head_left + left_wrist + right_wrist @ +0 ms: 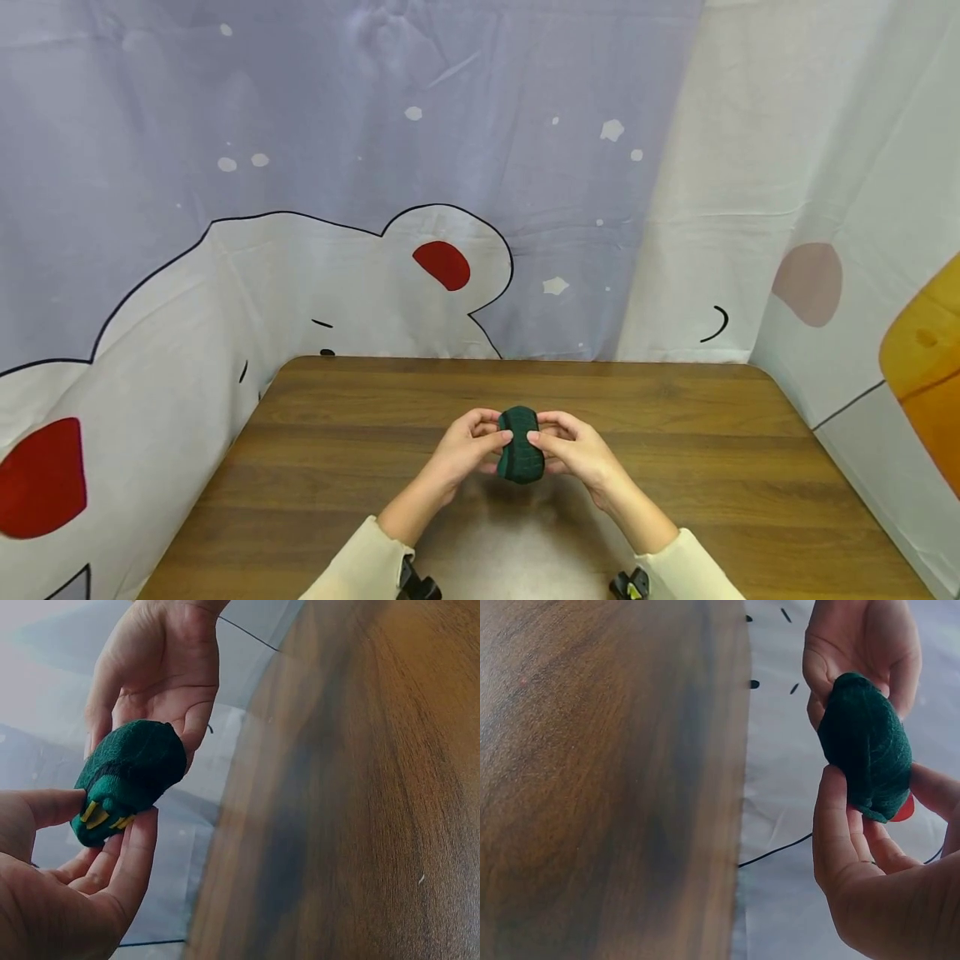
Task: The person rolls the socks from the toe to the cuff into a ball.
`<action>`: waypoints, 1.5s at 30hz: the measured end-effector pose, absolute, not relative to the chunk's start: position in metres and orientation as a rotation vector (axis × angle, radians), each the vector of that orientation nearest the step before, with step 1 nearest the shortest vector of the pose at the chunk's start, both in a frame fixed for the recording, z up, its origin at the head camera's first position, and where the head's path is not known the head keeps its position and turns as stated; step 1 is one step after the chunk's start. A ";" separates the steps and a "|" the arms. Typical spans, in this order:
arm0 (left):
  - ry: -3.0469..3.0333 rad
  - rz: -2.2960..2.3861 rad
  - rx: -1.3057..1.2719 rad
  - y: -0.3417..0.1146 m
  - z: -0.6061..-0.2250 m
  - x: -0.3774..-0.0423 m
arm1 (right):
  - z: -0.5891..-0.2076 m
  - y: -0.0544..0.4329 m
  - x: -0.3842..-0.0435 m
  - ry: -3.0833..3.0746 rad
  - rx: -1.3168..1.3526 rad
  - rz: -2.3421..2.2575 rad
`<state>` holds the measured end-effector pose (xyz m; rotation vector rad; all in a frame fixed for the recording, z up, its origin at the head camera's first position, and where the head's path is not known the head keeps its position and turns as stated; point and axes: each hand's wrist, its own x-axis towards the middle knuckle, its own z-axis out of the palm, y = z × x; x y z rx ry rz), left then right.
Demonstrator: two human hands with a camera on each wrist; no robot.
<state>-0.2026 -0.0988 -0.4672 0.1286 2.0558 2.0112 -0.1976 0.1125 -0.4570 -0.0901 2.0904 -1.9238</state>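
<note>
Both hands hold a compact bundle of rolled-up dark green socks (521, 461) above the middle of the table. My left hand (462, 450) grips its left end, thumb on top and fingers behind and beneath. On the opposite end, my right hand (581, 457) has the same kind of hold. Yellow marks (97, 817) show on the bundle's left end in the left wrist view, beside a darker band. From the right wrist view, the socks (866, 750) show a plain, ribbed knit side.
The brown wood-grain table (360, 400) has rounded far corners. Behind it hangs a printed cloth (337, 125) in lilac and white with cartoon shapes, and more cloth runs along both sides. Dark wrist devices (417, 583) sit at the cream sleeve cuffs (367, 558).
</note>
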 end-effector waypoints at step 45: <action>1.963 2.016 0.037 -0.096 -0.502 -0.211 | -0.492 0.114 -0.209 2.020 0.002 -1.928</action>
